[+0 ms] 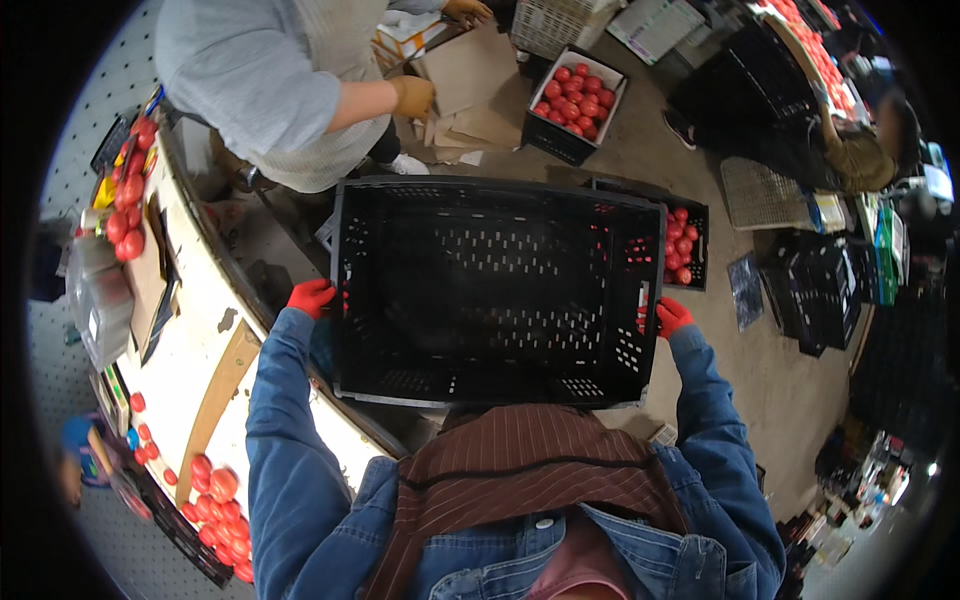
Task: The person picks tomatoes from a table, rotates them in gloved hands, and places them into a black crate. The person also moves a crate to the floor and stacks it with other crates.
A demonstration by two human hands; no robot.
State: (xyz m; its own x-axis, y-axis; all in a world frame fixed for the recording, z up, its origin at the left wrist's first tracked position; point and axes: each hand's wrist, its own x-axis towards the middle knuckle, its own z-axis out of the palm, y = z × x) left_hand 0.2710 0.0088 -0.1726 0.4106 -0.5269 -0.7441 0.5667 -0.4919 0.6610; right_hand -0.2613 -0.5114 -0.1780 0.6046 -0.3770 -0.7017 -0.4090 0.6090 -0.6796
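Note:
An empty black plastic crate with slotted walls and base (487, 292) is held in front of my body. My left hand (312, 298), in a red glove, grips its left end wall. On the opposite end, my right hand (666, 316), also gloved in red, has its fingers through the handle opening. Beyond the crate's right end, a black crate of tomatoes (681, 247) is partly hidden.
At left is a white worktable (214, 307) with tomatoes (217, 510) on it. A co-worker in a grey top (247, 82) stands ahead beside flattened cardboard (472, 75). A lined box of tomatoes (577, 101) and stacked black crates (814, 292) stand farther off.

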